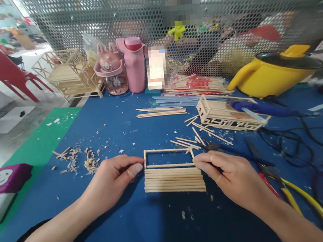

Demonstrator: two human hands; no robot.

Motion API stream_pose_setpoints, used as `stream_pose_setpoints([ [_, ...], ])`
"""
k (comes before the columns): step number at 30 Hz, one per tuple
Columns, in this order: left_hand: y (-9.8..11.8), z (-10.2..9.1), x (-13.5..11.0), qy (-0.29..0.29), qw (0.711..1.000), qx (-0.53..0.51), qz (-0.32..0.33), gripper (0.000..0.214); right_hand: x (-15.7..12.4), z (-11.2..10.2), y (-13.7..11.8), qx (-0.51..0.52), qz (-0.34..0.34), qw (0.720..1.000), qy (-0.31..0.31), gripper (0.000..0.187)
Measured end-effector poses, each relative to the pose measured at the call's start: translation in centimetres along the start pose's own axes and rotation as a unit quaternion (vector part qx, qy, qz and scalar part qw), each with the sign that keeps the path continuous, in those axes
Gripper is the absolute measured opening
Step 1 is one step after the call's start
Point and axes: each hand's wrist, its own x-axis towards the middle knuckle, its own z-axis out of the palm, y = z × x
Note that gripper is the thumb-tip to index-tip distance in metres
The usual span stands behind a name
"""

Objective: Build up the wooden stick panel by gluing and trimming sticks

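Note:
A flat panel of thin wooden sticks (174,180) lies on the blue table (130,221), with an open stick frame along its far edge. My left hand (114,179) pinches the panel's left end, fingers closed on a stick. At the panel's right end, my right hand (230,175) also grips with curled fingers. Both hands rest on the table surface.
Loose sticks (160,111) and a half-built stick box (226,115) lie beyond. A blue glue gun (262,108), black cables, yellow-handled pliers (298,195), a yellow pot (276,71), pink bottles (134,63) and a stick model (66,72) stand around. Wood scraps (77,160) lie left.

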Motion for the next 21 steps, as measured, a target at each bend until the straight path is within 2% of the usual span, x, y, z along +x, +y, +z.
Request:
stream_pose_setpoints([
  [9, -0.6, 0.9, 0.4, -0.02, 0.999, -0.042, -0.021, 0.022, 0.2, 0.6, -0.4, 0.032, 0.01, 0.999, -0.026, 0.016],
  [16, -0.3, 1.1, 0.4, -0.025, 0.999, -0.03, -0.021, 0.026, -0.4, -0.5, -0.2, 0.065, 0.04, 0.995, -0.063, 0.028],
  [21, -0.3, 1.2, 0.3, -0.037, 0.999, -0.023, -0.019, 0.03, -0.4, -1.1, -0.4, 0.075, 0.043, 0.995, -0.047, 0.022],
])
